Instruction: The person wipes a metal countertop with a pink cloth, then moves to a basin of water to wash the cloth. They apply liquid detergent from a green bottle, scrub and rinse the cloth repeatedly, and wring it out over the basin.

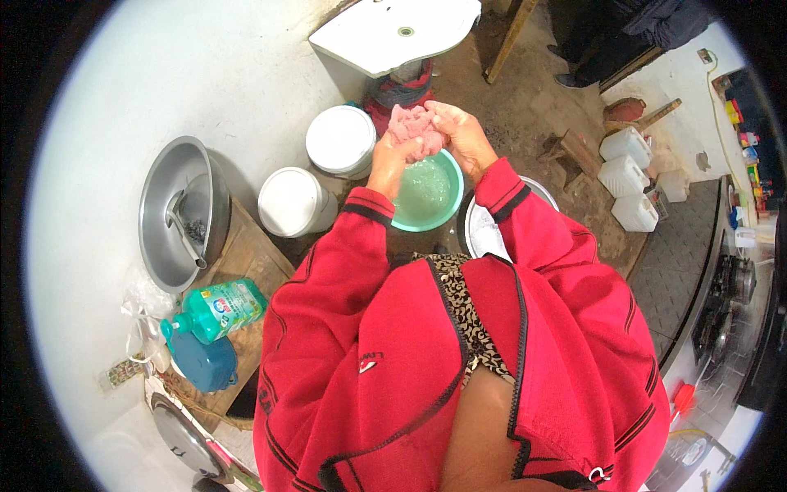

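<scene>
Both my hands are raised over a green basin (428,190) of cloudy water on the floor. My left hand (391,161) grips the lower left part of a bunched pink cloth (413,128), while my right hand (462,136) has its fingers on the cloth's right side. The cloth is crumpled between them, above the basin's far rim. To the right, partly behind my right sleeve, stands a round container (484,232) with whitish contents.
Two white lidded buckets (341,140) stand left of the basin. Farther left, a steel bowl (147,215), a green pump bottle (230,306) and a blue container (205,364) rest on a wooden surface. A white washbasin (369,40) lies ahead; white jugs (633,213) stand right. Another person's legs (590,46) show.
</scene>
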Available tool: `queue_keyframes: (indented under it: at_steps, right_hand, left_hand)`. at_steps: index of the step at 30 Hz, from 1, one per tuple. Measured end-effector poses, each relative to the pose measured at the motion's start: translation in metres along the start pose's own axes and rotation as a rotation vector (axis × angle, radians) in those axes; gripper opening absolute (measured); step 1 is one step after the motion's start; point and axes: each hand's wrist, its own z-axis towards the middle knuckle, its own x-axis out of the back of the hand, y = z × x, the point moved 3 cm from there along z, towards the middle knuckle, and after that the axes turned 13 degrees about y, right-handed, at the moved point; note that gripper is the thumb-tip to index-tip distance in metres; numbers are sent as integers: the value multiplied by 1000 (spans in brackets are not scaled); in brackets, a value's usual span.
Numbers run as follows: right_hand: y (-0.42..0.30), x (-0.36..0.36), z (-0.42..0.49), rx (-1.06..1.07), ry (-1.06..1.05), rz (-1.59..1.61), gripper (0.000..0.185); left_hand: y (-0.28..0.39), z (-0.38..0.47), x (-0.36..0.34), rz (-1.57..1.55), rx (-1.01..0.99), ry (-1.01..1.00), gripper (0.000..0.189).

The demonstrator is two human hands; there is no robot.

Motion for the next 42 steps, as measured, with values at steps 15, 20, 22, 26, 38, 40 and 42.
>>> queue_keyframes:
  at_steps: [15,20,22,26,38,40,42]
  right_hand:
    - [-60,23,6,144,89,40,34]
    - [-65,32,16,258,118,-309,31]
    - [-62,36,16,259,93,-437,34]
    - [-47,4,-12,181,-74,-648,50]
    - [-49,41,9,74,134,-342,31]
    - [-72,35,2,5,204,-196,37]
    - [-88,42,12,63,152,-129,33]
  left_hand:
    - [33,22,34,-340,-229,-13,45]
    - [36,32,33,-502,-77,-67,40]
    - [51,21,11,-528,-47,-179,40]
    - [62,17,-6,-536,88,-240,41]
    - [107,29,24,-542,-69,-115,40]
    - [110,36,38,-558,-174,-56,38]
    - [110,36,52,-545,-167,-36,36]
